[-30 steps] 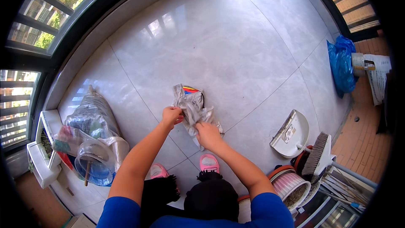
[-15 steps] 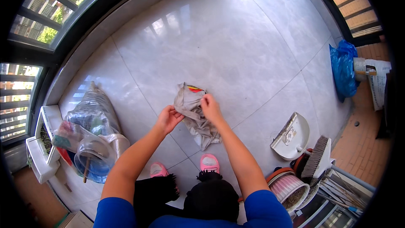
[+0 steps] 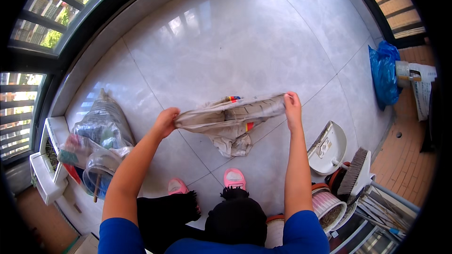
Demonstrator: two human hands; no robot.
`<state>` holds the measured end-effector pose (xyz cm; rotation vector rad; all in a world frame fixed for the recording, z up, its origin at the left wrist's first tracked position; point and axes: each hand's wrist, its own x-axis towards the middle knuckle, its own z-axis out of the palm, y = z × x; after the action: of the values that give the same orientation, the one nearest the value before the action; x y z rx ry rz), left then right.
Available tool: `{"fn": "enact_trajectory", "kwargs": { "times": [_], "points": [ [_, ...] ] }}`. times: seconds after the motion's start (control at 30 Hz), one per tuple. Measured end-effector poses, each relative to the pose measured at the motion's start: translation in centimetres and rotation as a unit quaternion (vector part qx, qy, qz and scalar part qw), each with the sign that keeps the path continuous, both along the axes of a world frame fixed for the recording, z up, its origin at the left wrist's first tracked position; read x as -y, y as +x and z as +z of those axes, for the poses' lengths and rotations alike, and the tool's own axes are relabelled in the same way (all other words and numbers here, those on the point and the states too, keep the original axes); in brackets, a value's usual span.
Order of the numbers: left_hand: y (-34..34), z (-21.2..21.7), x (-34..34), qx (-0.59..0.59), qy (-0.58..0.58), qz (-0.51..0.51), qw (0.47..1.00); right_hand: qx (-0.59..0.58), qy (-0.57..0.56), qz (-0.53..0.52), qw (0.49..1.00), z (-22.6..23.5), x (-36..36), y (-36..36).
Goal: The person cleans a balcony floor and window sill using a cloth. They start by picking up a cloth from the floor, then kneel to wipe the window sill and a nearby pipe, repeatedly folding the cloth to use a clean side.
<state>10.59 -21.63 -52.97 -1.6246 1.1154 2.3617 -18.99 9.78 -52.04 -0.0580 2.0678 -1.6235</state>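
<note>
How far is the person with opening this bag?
Done: the left hand and the right hand each grip one end of the crumpled grey bag. In hand: it is pulled wide between them above the tiled floor. Left: its middle hangs creased and its mouth does not show open.

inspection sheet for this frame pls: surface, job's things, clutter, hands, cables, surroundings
Surface: grey tiled floor, glossy.
Job's things: grey bag stretched flat between both hands, above the floor.
Clutter: clear sack of mixed items at left; white dustpan, brush and pots at right; blue bag far right.
Hands: left hand grips the bag's left end, right hand its right end.
Cables: nothing seen.
Surroundings: barred windows at left; pink shoes below.
</note>
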Motion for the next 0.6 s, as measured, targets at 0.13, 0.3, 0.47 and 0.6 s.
{"fn": "enact_trajectory", "kwargs": {
  "times": [0.13,0.3,0.47,0.6],
  "points": [
    [-3.2,0.3,-2.6,-0.017,-0.547,-0.235,0.803,-0.498,0.17,0.159,0.835,0.8,4.3,1.8],
    [-6.2,0.3,-8.6,-0.146,-0.471,-0.492,0.717,-0.342,0.226,0.458,0.789,-1.4,7.3,10.0],
    [-7.5,-2.6,-9.8,-0.09,-0.698,-0.411,0.579,-0.294,0.317,0.618,0.656,0.1,6.9,11.7],
    [-8.9,-1.9,-7.2,-0.033,-0.735,-0.344,0.584,-0.163,0.346,0.771,0.509,3.7,2.8,14.8]
  ]
}}
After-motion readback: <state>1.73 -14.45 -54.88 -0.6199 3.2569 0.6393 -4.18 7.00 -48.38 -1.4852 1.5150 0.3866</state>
